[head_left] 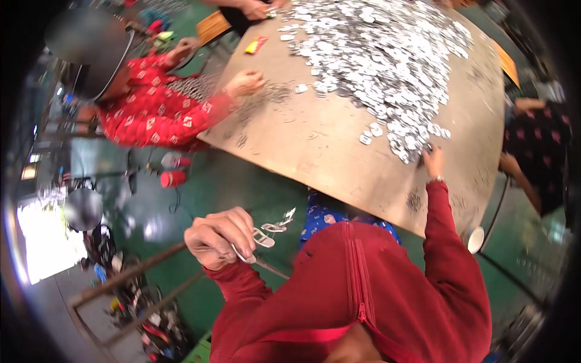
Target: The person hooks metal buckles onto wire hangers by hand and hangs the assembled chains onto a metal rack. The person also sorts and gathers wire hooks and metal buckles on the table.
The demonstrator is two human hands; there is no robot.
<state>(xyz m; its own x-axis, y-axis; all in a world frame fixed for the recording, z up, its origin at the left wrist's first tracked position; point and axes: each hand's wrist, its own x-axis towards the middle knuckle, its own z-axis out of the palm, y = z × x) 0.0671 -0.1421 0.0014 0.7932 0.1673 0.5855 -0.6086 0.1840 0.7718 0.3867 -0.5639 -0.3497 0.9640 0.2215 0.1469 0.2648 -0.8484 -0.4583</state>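
Left hand [221, 239], the nearer one, is curled, thumb and fingertips pinching a thin metal strip [273, 269] partly hidden by the fingers; small metal loops [264, 238] show just beyond the fingertips, blurred, and how they are held is hard to make out. Right hand [434, 162] reaches out over the tabletop [296, 151], fingers bent downward at the near tip of a big heap of metal pieces [375, 66]; whether it grips one, I cannot tell. The heap spreads away beyond that hand, its far end cut off. Well beyond the left hand, a co-worker's hand [245, 83] is at the table's edge, its fingertips blurred, and past it lies a yellow-and-red packet [256, 45].
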